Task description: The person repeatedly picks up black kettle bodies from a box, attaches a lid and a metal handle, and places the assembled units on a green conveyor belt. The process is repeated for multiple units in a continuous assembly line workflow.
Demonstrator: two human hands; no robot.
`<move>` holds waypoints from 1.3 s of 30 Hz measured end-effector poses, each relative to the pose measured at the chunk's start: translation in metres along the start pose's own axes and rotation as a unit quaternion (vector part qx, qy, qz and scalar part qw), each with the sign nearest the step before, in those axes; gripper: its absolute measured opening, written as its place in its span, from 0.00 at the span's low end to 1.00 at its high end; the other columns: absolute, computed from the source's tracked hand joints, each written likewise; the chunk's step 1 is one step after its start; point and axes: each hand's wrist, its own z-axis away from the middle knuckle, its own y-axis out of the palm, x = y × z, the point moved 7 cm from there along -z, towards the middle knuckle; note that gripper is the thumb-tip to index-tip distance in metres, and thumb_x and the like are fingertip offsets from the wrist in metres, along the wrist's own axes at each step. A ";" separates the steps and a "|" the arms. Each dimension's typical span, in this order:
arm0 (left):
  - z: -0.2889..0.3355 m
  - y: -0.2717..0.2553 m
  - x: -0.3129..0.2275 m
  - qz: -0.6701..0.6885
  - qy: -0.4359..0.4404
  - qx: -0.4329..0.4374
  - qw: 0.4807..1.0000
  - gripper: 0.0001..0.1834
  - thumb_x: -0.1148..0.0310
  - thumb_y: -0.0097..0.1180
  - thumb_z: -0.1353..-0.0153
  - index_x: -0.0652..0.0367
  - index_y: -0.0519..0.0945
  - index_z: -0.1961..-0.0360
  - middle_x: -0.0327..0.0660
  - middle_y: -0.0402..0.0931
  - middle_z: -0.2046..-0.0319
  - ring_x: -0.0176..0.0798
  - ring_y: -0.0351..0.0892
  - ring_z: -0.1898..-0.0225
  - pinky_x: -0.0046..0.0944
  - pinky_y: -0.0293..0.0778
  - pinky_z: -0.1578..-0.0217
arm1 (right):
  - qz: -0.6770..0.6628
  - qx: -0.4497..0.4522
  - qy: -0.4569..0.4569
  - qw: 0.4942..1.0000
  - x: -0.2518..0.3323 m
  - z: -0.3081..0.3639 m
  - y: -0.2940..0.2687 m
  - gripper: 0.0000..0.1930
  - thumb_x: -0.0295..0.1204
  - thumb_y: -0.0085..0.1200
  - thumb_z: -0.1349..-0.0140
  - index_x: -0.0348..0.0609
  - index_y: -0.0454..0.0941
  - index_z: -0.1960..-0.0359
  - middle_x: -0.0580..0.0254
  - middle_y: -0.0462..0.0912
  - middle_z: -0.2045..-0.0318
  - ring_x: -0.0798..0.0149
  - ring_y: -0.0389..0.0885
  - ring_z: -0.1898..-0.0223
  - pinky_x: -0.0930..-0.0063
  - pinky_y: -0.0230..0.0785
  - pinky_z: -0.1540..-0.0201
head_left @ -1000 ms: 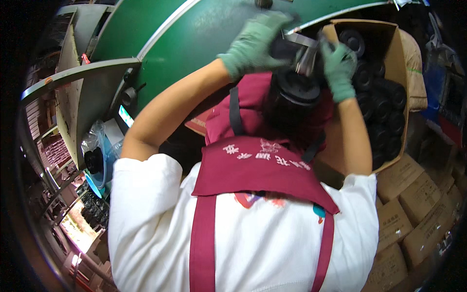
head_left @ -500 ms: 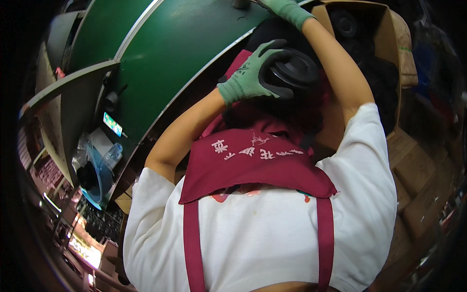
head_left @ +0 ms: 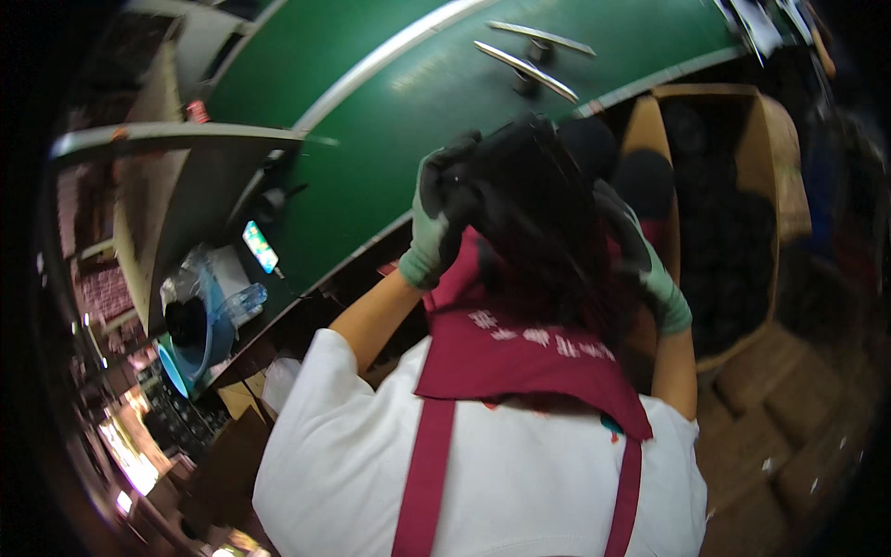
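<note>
A black round part [head_left: 534, 209], blurred by motion, is held close over my chest between both hands. My left hand [head_left: 434, 227], in a green glove with a dark palm, grips its left side. My right hand [head_left: 650, 269], gloved the same way, presses against its right side. Below them are my white shirt and maroon apron [head_left: 529, 357]. The part's shape and details are too smeared to make out.
A green conveyor belt [head_left: 390, 102] with two metal guide bars [head_left: 534, 56] runs across the top. An open cardboard box [head_left: 770, 176] of black round parts stands at the right, above stacked cartons [head_left: 789, 418]. At the left are a blue fan-like device [head_left: 190, 330] and a small lit screen [head_left: 260, 246].
My right hand has come down from the box at the top to the part's right side. Both hands and the part sit lower and closer to my chest, and the view has swung.
</note>
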 end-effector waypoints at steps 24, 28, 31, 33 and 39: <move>-0.105 -0.120 -0.031 -0.487 0.147 -0.036 0.860 0.31 0.69 0.74 0.55 0.54 0.75 0.47 0.47 0.70 0.45 0.49 0.74 0.44 0.46 0.75 0.45 | 0.144 -0.235 -0.047 0.960 -0.010 -0.117 0.040 0.19 0.27 0.61 0.38 0.36 0.74 0.46 0.52 0.75 0.44 0.58 0.76 0.44 0.70 0.67 0.41; -0.219 -0.147 -0.080 -0.495 0.263 -0.138 0.816 0.24 0.71 0.71 0.48 0.61 0.75 0.51 0.43 0.71 0.53 0.40 0.75 0.53 0.39 0.75 0.51 | 0.042 -0.431 0.025 0.901 -0.061 -0.004 -0.047 0.13 0.25 0.53 0.32 0.39 0.76 0.47 0.60 0.79 0.48 0.66 0.77 0.47 0.73 0.70 0.43; -0.334 -0.161 -0.073 -0.491 0.320 -0.138 0.799 0.25 0.67 0.70 0.48 0.62 0.77 0.50 0.49 0.73 0.52 0.45 0.75 0.51 0.43 0.72 0.46 | -0.070 -0.585 0.015 0.808 -0.109 0.078 -0.085 0.11 0.28 0.51 0.30 0.42 0.77 0.48 0.66 0.81 0.55 0.72 0.79 0.58 0.79 0.71 0.56; -0.399 -0.144 -0.044 -0.430 0.233 -0.109 0.865 0.24 0.71 0.70 0.47 0.64 0.78 0.49 0.48 0.81 0.53 0.43 0.80 0.53 0.42 0.73 0.46 | -0.076 -0.660 0.095 0.741 -0.118 0.137 -0.098 0.12 0.28 0.52 0.31 0.41 0.77 0.48 0.67 0.80 0.59 0.72 0.78 0.62 0.77 0.72 0.58; -0.538 -0.225 0.000 -0.347 0.187 -0.031 0.919 0.35 0.72 0.71 0.46 0.63 0.70 0.38 0.44 0.74 0.42 0.41 0.73 0.42 0.39 0.65 0.38 | -0.121 -0.684 0.186 0.695 -0.196 0.214 -0.119 0.13 0.33 0.55 0.31 0.46 0.78 0.48 0.71 0.79 0.60 0.74 0.77 0.65 0.81 0.70 0.65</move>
